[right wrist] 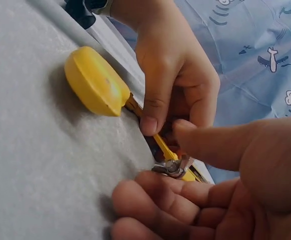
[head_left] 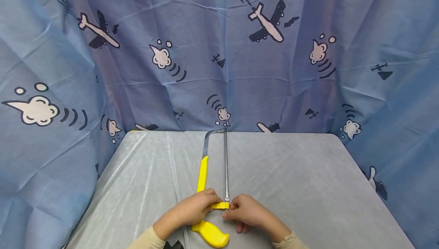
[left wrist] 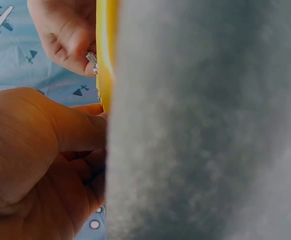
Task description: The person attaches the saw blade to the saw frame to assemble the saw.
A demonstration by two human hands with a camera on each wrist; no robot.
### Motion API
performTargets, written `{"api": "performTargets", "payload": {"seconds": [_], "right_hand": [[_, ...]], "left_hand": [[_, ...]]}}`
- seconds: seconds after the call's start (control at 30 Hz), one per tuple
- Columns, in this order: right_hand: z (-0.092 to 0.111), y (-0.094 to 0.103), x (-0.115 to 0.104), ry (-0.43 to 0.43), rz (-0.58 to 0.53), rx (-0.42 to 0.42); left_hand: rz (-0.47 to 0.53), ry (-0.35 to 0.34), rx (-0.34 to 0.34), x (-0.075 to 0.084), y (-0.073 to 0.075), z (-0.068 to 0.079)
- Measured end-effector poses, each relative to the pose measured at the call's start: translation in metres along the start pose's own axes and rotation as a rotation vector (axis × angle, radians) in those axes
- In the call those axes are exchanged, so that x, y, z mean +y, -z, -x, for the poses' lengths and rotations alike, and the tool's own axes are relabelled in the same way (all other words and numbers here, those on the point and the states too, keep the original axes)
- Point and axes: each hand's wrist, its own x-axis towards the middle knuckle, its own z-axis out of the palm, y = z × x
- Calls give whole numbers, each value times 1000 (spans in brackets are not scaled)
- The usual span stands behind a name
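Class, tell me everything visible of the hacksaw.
The hacksaw has a bulbous yellow handle, a grey, metal-looking bow partly sleeved in yellow, and a straight blade with a metallic wing nut at its near end. It extends over the grey tabletop, handle end nearest. The left hand pinches its yellow crosspiece; the right hand touches the wing nut.

Ahead of the left grip [head_left: 193,210] and the right grip [head_left: 253,213], we see a blue curtain [head_left: 192,16] hanging in soft folds, and it wraps round to either side of them too. We find airplanes [head_left: 269,24] and white cloud puffs [head_left: 38,110] printed across it. Beneath the grips, a mottled, pale grey counter [head_left: 291,169] stretches away, its far corners rounded. Left of the left grip, we notice pale, shiny streaks; right of the right grip, its surface looks duller. The light we have is soft.
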Motion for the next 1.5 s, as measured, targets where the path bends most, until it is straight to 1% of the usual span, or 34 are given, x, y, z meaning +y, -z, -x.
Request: {"api": "performTargets", "payload": {"seconds": [0.17, 0.27, 0.37, 0.53, 0.63, 0.73, 0.87, 1.03, 1.13, 1.23, 1.33, 1.5], "right_hand": [[-2, 2, 4, -5, -87, -83], [-3, 3, 5, 2, -105, -98], [-4, 3, 4, 16, -70, -69], [-4, 0, 2, 9, 16, 11], [-2, -2, 1, 6, 49, 27], [0, -3, 0, -2, 56, 27], [1, -2, 0, 11, 20, 16], [-2, 4, 5, 24, -68, -59], [-2, 8, 8, 0, -120, -103], [-1, 8, 10, -16, -139, -120], [-1, 5, 9, -18, -109, -98], [-2, -2, 5, 9, -5, -14]], "left_hand": [[2, 4, -1, 0, -1, 0], [10, 3, -5, 1, 0, 1], [10, 2, -1, 0, 0, 1], [4, -4, 14, -1, 1, 1], [9, -5, 5, 0, 1, 1], [17, -5, -7, 1, 1, 1], [15, -12, -3, 0, 1, 0], [11, -19, 9, -1, 0, -2], [18, -16, 2, 0, 0, -2], [29, -10, -6, 2, -1, -2], [32, -3, -6, 3, -1, -1], [28, -3, -2, 2, 3, 0]]}}
